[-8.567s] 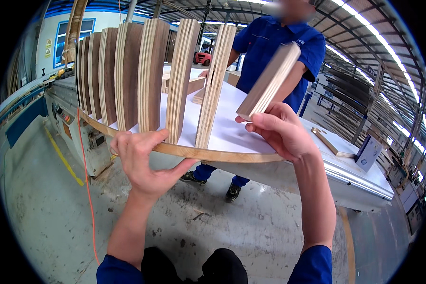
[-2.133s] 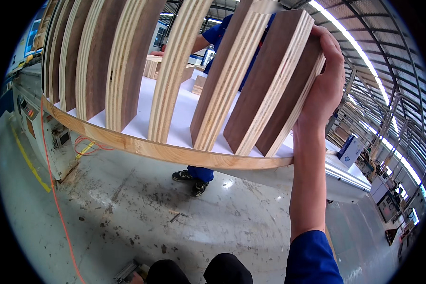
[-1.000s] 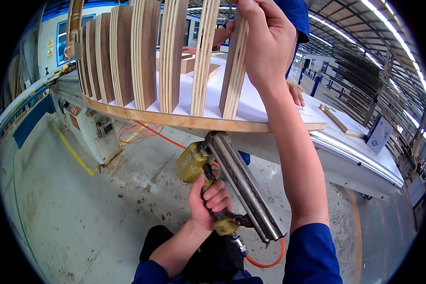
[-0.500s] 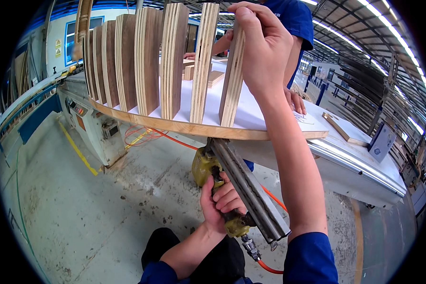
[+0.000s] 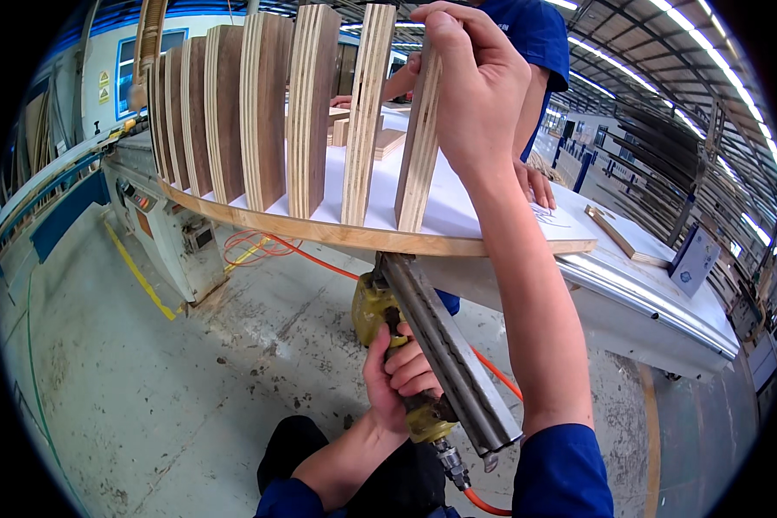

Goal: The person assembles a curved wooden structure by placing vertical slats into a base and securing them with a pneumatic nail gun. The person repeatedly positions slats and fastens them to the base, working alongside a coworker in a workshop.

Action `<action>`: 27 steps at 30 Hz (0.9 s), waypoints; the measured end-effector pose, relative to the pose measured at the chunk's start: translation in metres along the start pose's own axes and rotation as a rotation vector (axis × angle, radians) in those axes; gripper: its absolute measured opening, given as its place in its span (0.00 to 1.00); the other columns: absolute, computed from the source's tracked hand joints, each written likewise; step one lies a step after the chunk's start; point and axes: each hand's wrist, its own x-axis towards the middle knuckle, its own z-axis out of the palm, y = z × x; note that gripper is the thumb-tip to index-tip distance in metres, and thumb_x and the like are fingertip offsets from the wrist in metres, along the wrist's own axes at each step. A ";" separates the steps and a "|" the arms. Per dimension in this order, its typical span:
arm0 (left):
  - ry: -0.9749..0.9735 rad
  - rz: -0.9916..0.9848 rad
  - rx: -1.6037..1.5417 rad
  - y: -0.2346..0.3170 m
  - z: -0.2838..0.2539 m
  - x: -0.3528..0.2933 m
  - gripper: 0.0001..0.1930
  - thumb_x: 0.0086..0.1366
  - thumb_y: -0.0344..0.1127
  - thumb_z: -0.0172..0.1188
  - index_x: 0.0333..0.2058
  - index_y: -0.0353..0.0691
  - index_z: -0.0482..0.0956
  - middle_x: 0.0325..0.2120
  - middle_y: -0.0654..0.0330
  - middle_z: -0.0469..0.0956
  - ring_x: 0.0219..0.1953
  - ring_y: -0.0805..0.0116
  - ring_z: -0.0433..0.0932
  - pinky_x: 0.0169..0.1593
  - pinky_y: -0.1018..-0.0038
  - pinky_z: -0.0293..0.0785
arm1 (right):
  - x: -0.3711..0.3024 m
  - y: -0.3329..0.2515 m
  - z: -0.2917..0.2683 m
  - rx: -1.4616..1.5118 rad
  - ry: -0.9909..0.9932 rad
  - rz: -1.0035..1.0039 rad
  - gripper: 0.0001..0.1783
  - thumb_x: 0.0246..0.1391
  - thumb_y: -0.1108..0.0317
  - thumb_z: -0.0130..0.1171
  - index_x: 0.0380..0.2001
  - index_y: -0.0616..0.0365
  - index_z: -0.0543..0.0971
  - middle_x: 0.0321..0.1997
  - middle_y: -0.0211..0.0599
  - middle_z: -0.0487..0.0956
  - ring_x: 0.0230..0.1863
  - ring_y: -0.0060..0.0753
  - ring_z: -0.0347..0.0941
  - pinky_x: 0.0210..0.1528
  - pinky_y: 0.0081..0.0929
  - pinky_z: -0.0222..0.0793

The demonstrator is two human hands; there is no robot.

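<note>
My right hand [image 5: 483, 91] is closed around the top of an upright plywood strip [image 5: 418, 164], which stands near the edge of a white-topped board [image 5: 337, 235]. My left hand [image 5: 399, 373] wraps round the handle of a yellow nail gun [image 5: 373, 312] below the board. The gun's long metal magazine slants down to the right, and its nose meets the board's underside beneath the held strip. To the left, several more plywood strips [image 5: 312, 121] with brown faces stand upright in a curved row along the edge.
Behind the strips, another person in a blue sleeve [image 5: 527, 43] rests a hand [image 5: 537, 185] on the board. Small wood blocks [image 5: 388, 142] lie there. A machine table [image 5: 656, 324] extends right, with a box [image 5: 695, 259]. An orange air hose [image 5: 485, 499] runs from the gun.
Both hands keep their grips on the strip and the nail gun. The magazine's lower end has dropped slightly, and the whole view has shifted a little.
</note>
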 end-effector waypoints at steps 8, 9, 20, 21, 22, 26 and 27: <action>-0.001 0.015 -0.014 -0.007 0.002 -0.003 0.15 0.73 0.47 0.56 0.47 0.44 0.76 0.15 0.76 0.63 0.15 0.86 0.62 0.22 0.86 0.61 | 0.004 0.005 -0.002 -0.030 0.015 -0.052 0.10 0.62 0.68 0.57 0.35 0.64 0.83 0.27 0.28 0.80 0.22 0.12 0.71 0.23 0.16 0.66; 0.039 0.039 -0.007 -0.007 0.002 -0.007 0.15 0.73 0.48 0.56 0.47 0.44 0.76 0.15 0.76 0.63 0.15 0.86 0.62 0.22 0.86 0.61 | 0.002 0.001 -0.001 -0.012 0.006 -0.008 0.10 0.62 0.68 0.57 0.35 0.65 0.83 0.28 0.29 0.80 0.23 0.13 0.72 0.24 0.16 0.67; 0.042 0.035 0.025 -0.007 0.003 -0.009 0.16 0.74 0.48 0.54 0.50 0.43 0.78 0.16 0.76 0.63 0.16 0.87 0.62 0.23 0.86 0.61 | 0.001 0.002 0.000 0.015 0.003 0.017 0.10 0.63 0.68 0.57 0.36 0.66 0.82 0.30 0.29 0.80 0.23 0.13 0.73 0.21 0.15 0.69; 0.042 0.033 0.019 -0.008 0.004 -0.009 0.16 0.74 0.48 0.54 0.50 0.43 0.78 0.16 0.76 0.63 0.16 0.87 0.62 0.23 0.86 0.61 | 0.002 0.001 -0.001 0.018 0.005 0.016 0.10 0.63 0.68 0.57 0.36 0.66 0.82 0.30 0.29 0.80 0.23 0.13 0.73 0.21 0.15 0.69; 0.043 0.031 0.021 -0.008 0.004 -0.009 0.16 0.74 0.48 0.54 0.50 0.43 0.78 0.16 0.76 0.63 0.16 0.87 0.62 0.23 0.86 0.61 | 0.001 0.002 -0.001 0.021 0.006 0.021 0.10 0.63 0.68 0.57 0.36 0.66 0.82 0.30 0.30 0.80 0.23 0.13 0.73 0.21 0.15 0.69; 0.024 0.022 0.014 -0.010 0.007 -0.009 0.17 0.74 0.48 0.54 0.49 0.42 0.78 0.16 0.76 0.62 0.16 0.87 0.62 0.23 0.86 0.61 | 0.002 -0.001 0.002 0.048 0.003 0.039 0.10 0.63 0.68 0.57 0.35 0.66 0.82 0.30 0.30 0.80 0.23 0.13 0.72 0.21 0.15 0.70; 0.015 0.019 0.005 -0.010 0.007 -0.010 0.17 0.74 0.48 0.54 0.49 0.42 0.78 0.16 0.76 0.62 0.16 0.86 0.62 0.23 0.86 0.61 | 0.001 -0.002 0.002 0.058 0.000 0.045 0.10 0.63 0.68 0.57 0.35 0.66 0.82 0.30 0.30 0.80 0.23 0.13 0.72 0.20 0.15 0.70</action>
